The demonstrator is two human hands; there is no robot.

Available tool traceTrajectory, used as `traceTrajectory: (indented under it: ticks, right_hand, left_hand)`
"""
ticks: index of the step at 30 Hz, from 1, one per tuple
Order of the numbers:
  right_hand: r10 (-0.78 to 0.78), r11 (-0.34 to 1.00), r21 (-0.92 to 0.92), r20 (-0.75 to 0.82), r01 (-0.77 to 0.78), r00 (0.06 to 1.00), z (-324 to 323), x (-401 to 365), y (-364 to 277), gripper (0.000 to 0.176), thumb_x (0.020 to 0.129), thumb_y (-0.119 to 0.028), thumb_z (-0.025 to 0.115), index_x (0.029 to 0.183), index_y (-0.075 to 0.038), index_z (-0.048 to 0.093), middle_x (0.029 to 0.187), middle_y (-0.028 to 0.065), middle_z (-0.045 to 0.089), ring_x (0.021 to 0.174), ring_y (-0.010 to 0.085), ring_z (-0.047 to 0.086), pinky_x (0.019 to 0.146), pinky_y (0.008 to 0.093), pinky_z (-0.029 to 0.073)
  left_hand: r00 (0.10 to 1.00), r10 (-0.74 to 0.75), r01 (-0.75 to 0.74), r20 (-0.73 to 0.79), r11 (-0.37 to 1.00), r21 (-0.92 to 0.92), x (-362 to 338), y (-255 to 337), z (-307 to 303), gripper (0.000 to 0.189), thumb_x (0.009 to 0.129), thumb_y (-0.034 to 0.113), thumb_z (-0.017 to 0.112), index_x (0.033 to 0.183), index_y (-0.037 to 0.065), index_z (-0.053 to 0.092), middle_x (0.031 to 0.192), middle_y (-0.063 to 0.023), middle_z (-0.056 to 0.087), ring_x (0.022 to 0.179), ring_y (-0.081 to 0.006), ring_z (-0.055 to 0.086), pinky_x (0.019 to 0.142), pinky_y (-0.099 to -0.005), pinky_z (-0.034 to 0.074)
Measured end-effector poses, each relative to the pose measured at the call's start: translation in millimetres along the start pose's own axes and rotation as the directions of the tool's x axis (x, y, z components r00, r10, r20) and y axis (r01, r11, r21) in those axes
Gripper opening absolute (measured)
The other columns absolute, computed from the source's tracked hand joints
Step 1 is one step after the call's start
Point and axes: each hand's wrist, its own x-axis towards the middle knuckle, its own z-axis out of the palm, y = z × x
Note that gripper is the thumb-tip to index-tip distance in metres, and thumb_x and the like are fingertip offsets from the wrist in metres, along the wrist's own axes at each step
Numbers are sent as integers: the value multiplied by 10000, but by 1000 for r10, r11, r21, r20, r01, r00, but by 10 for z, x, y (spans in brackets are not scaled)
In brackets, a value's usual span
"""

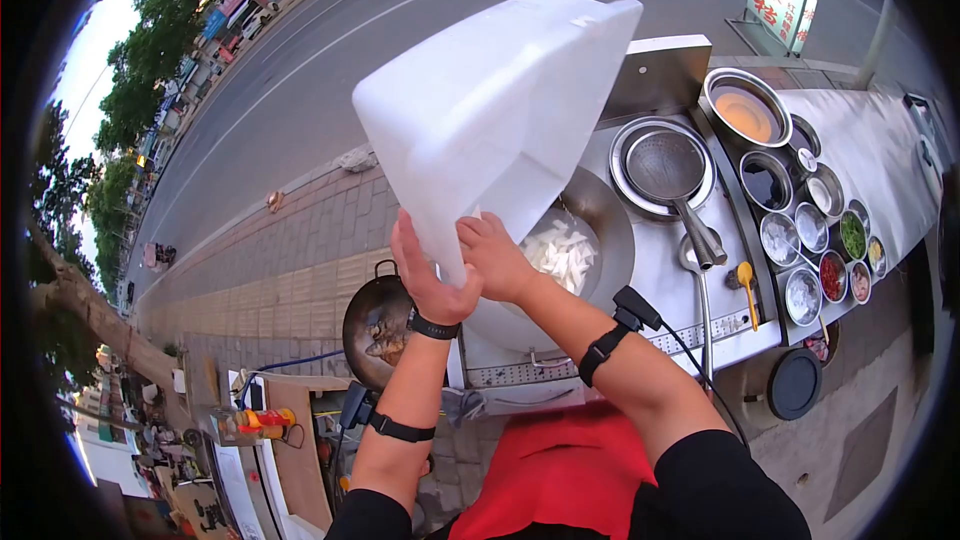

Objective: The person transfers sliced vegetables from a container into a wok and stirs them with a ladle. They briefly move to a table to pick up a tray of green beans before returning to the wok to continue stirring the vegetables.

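A large white plastic tub (480, 90) is tipped on its side over a big wok (612, 230). My left hand (428, 275) grips the tub's near edge with the palm against it. Beside it my right hand (492, 250) also holds that edge, its fingers curled over into the tub. White cut strips (562, 258) lie in the wok in what looks like liquid, just beneath the tub's mouth. The tub hides the far left part of the wok.
A strainer (668, 165) rests on a metal bowl right of the wok, near a ladle (692, 252) and a yellow spoon (746, 285). Seasoning bowls (803, 296) line the right side. A smaller dark wok (375, 335) stands at left. A steel splash panel (655, 80) rises behind.
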Motion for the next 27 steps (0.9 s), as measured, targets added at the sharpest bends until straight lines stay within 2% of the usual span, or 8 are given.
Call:
traceTrajectory:
  ticks: [3, 7, 10, 13, 15, 18, 21, 27]
  right_hand:
    - [-11, 1000, -7, 43, 12, 999, -12, -58, 68, 285, 793, -200, 667, 1070, -151, 626, 1118, 66, 581, 1145, 274, 519, 998, 481, 357]
    - [4, 999, 44, 26, -6, 1000, -120, -252, 207, 223, 808, -185, 664, 1020, -128, 621, 1112, 60, 590, 1127, 270, 533, 982, 486, 373]
    - [111, 994, 1, 144, -112, 983, -367, -466, 376, 223, 818, -167, 662, 1031, -114, 630, 1095, 79, 603, 1099, 288, 550, 975, 484, 380]
    - [190, 974, -126, 12, -187, 982, -507, -483, 388, 218, 824, -152, 656, 1031, -88, 638, 1062, 104, 616, 1079, 305, 558, 983, 478, 377]
    - [232, 970, -70, -31, -234, 972, -581, -395, 367, 242, 820, -120, 650, 1055, -62, 640, 1056, 125, 620, 1053, 325, 574, 963, 462, 413]
    - [290, 957, 13, -79, -289, 954, -734, -293, 165, 274, 811, -93, 647, 1081, -49, 634, 1082, 141, 619, 1047, 342, 579, 939, 456, 441]
    - [256, 967, 18, -124, -256, 959, -866, -242, -40, 326, 803, -72, 649, 1126, -39, 619, 1111, 159, 615, 1049, 362, 580, 931, 456, 453]
    - [257, 966, 32, -96, -255, 962, -937, -299, -347, 429, 795, -81, 675, 1209, -38, 568, 1188, 179, 579, 1055, 380, 574, 922, 450, 463]
  left_hand:
    - [997, 18, -28, 80, 992, 127, -39, -78, -41, 966, 607, 136, 639, 1480, -50, 271, 1334, -301, 420, 1185, -431, 486, 1006, -477, 411]
    - [996, 39, -53, 74, 979, 198, -19, -87, -70, 971, 598, 137, 644, 1477, -53, 277, 1331, -304, 423, 1191, -442, 480, 1013, -482, 405]
    - [996, 59, -74, 72, 968, 240, 47, -97, -152, 974, 592, 138, 648, 1473, -55, 282, 1329, -307, 428, 1197, -450, 473, 1020, -488, 398]
    - [997, 54, -66, 58, 968, 242, 52, -160, -240, 964, 592, 142, 650, 1462, -64, 290, 1347, -302, 423, 1215, -447, 464, 1036, -489, 385]
    - [998, 18, -31, 54, 966, 255, -39, -336, -319, 939, 604, 151, 649, 1446, -75, 302, 1371, -294, 416, 1238, -431, 455, 1053, -485, 373]
    - [998, -57, 55, -21, 994, -93, -92, -499, -420, 865, 658, 177, 636, 1417, -93, 321, 1399, -269, 413, 1279, -391, 435, 1079, -480, 351]
    - [986, -131, 100, -103, 959, -265, -80, -373, -518, 791, 716, 197, 605, 1393, -103, 329, 1407, -251, 413, 1296, -358, 420, 1089, -480, 343]
    - [954, -235, 177, -186, 942, -285, -90, -286, -494, 760, 762, 185, 563, 1420, -74, 285, 1379, -226, 423, 1258, -339, 437, 1086, -457, 345]
